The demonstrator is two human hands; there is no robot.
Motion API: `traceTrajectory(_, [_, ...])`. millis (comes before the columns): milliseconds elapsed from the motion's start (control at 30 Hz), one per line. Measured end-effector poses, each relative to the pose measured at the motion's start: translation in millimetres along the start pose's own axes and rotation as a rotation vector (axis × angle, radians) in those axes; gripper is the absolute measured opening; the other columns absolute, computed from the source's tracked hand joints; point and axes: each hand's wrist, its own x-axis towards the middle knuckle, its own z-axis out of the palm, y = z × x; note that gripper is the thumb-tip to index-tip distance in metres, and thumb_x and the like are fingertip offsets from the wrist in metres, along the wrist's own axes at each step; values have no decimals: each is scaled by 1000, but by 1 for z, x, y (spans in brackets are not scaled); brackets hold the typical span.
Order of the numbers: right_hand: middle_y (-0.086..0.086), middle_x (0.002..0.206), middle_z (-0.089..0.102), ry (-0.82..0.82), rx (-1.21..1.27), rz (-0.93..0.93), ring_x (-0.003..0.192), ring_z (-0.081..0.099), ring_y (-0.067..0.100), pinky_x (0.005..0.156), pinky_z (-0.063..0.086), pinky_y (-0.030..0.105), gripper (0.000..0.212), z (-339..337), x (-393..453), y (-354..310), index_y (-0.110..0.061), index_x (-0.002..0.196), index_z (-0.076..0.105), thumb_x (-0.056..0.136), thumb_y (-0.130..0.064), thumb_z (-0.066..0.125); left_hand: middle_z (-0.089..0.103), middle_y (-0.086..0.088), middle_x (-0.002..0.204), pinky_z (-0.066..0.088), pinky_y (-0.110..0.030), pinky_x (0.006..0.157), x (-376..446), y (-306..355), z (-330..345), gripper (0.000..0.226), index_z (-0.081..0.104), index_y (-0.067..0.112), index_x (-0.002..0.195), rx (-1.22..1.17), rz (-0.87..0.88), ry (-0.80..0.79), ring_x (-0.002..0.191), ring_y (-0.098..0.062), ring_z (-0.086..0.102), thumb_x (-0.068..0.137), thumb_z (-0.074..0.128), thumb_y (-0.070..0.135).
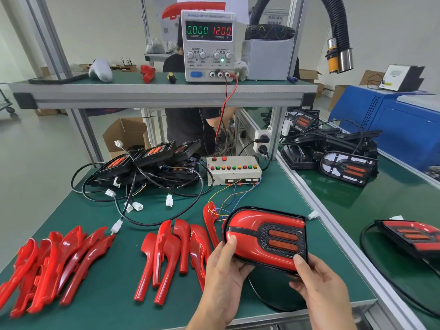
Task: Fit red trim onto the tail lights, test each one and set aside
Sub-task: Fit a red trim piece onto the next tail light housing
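I hold a tail light point(266, 236) with red trim fitted on it, above the green mat near the front right. My left hand point(223, 275) grips its left end with the thumb on the red trim. My right hand point(319, 287) grips its lower right edge, thumb on the rim. Loose red trim pieces point(173, 253) lie just left of my hands, and a second batch of red trim point(47, 265) lies at the far left. A pile of untrimmed tail lights point(147, 163) with black cables sits at the back left.
A test box point(233, 170) with coloured buttons and loose wires stands behind the held light. A power supply point(208, 44) reading 12.00 V is on the upper shelf. On the right-hand bench lie more tail lights point(345, 165) and a trimmed one point(414, 236). A person stands behind the bench.
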Motion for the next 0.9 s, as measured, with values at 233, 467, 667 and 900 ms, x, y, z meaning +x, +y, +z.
traceTrajectory(233, [0,93,80,2,-77,-106,81,76,16,62,61,26,45,-4,0,-1,-26,101,76,63,-50,76,69,-27,122,59,-40,91,-1,0,4,43,68,2,122,17,29,-33,118,-40,66,86,77,22])
traceTrajectory(467, [-1,93,80,-11,-98,-142,80,76,16,65,60,28,43,-4,1,-4,-28,100,75,63,-50,75,69,-27,121,59,-41,92,-1,1,5,48,66,1,123,31,44,-24,118,-39,66,84,75,27])
traceTrajectory(667, [1,90,80,-1,-84,-152,70,75,19,65,60,27,37,-4,1,-1,-30,98,75,67,-49,74,70,-25,120,59,-37,87,-1,3,7,38,71,6,117,28,70,-25,114,-38,68,87,80,27])
traceTrajectory(900, [6,97,79,-46,-20,-115,81,76,19,80,57,44,53,-4,2,-1,-21,112,73,69,-52,71,74,-23,112,61,-32,79,0,5,10,34,77,11,104,48,73,33,101,-29,74,77,79,32])
